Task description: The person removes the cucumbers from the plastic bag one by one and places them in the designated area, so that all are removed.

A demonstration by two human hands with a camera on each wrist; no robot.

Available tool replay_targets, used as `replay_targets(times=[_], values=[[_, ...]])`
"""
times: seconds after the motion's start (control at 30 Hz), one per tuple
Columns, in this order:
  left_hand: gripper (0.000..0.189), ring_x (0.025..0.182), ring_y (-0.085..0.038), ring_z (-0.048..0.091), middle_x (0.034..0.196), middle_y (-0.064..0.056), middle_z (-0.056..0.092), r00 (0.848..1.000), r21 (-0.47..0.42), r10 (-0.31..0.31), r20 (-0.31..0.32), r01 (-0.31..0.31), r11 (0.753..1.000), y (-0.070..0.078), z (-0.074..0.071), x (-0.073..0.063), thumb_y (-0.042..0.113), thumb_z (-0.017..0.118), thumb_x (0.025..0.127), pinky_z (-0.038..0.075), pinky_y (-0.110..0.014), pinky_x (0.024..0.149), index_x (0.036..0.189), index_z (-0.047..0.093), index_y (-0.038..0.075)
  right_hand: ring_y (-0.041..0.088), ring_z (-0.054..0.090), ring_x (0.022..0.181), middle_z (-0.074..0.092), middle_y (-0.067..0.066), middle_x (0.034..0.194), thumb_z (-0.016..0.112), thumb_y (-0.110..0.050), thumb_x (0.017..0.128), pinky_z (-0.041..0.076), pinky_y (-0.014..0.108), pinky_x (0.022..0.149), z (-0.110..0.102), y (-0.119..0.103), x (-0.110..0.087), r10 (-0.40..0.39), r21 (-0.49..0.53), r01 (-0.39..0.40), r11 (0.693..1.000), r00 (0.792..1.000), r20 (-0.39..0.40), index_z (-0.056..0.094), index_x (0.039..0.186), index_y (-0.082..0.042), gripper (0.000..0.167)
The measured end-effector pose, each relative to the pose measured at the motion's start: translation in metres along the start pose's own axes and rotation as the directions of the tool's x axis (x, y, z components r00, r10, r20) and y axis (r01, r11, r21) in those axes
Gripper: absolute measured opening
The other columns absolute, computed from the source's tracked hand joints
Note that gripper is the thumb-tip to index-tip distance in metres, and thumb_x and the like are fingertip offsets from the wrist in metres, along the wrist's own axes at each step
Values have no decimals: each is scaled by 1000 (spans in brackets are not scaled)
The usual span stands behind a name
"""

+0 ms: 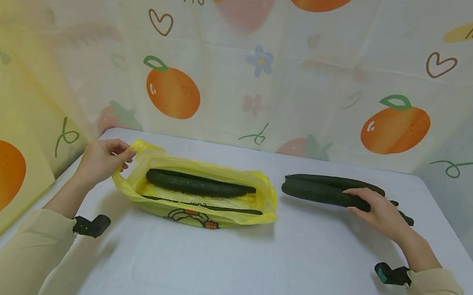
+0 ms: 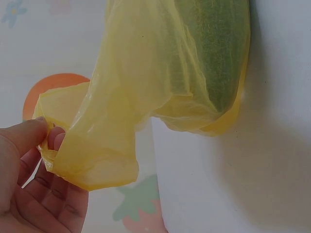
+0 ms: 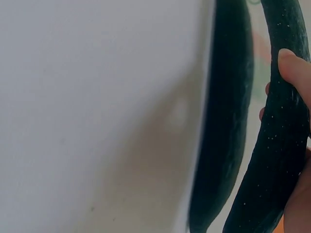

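Observation:
In the head view a yellow plastic bag lies on its side at left of centre, its mouth spread wide. A dark green cucumber lies inside, and a second dark strip shows along the bag's front edge. My left hand pinches the bag's left end between thumb and fingers; the left wrist view shows the thin plastic stretched from them. At the right, my right hand grips a cucumber around its body. Another cucumber lies beneath it on the table, apart from it in the right wrist view.
A white-covered table carries everything. Behind it hangs a printed cloth with oranges and hearts, which also runs along both sides. Each wrist wears a small black camera.

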State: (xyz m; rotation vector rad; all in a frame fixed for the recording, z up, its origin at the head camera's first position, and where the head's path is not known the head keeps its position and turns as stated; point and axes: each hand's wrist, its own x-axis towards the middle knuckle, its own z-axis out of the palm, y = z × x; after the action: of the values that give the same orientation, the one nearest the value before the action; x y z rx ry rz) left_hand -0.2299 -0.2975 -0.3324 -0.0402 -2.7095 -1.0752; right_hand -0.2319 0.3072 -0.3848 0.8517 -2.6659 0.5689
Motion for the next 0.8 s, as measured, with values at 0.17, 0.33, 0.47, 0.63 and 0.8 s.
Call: replay_targets(times=[0.17, 0.33, 0.47, 0.63, 0.8], values=[[28, 58, -8, 63, 83, -16, 68, 1000, -4, 3, 0, -3, 1000, -1, 1, 0, 28, 60, 89, 50, -20, 52, 94, 64, 1, 26, 57, 101, 62, 9, 110, 71, -9, 79, 45, 41, 82, 4, 6, -4, 11, -10, -10, 1000, 999, 52, 59, 114, -6, 37], [28, 58, -8, 63, 83, -17, 68, 1000, -3, 5, -3, -5, 1000, -2, 1, 0, 28, 60, 89, 50, -19, 52, 94, 64, 1, 25, 58, 99, 63, 9, 108, 72, -10, 79, 47, 41, 81, 6, 9, -5, -2, -23, 3, 1000, 998, 61, 59, 113, -5, 37], [28, 59, -11, 64, 84, -19, 68, 1000, -1, 1, -2, -1, 1000, -1, 1, 0, 28, 60, 89, 50, -19, 52, 94, 64, 1, 22, 58, 97, 63, 8, 107, 72, -10, 79, 48, 39, 79, 8, 13, -6, -1, -23, 3, 1000, 998, 64, 60, 112, -6, 36], [28, 58, -6, 62, 85, -20, 67, 1000, -5, -5, 3, 5, 1000, 0, 1, -1, 28, 60, 90, 50, -19, 52, 95, 64, 0, 20, 58, 92, 63, 7, 105, 71, -11, 79, 50, 37, 75, 9, 17, -8, 7, -15, -6, 1000, 997, 83, 61, 113, -6, 35], [29, 57, -2, 60, 84, -18, 68, 1000, -4, -11, 5, 11, 1000, -1, 1, -1, 28, 60, 90, 50, -19, 52, 95, 64, 0, 19, 58, 89, 62, 7, 105, 71, -11, 80, 51, 36, 73, 11, 20, -8, 23, -15, -22, 1000, 995, 102, 60, 113, -6, 35]])
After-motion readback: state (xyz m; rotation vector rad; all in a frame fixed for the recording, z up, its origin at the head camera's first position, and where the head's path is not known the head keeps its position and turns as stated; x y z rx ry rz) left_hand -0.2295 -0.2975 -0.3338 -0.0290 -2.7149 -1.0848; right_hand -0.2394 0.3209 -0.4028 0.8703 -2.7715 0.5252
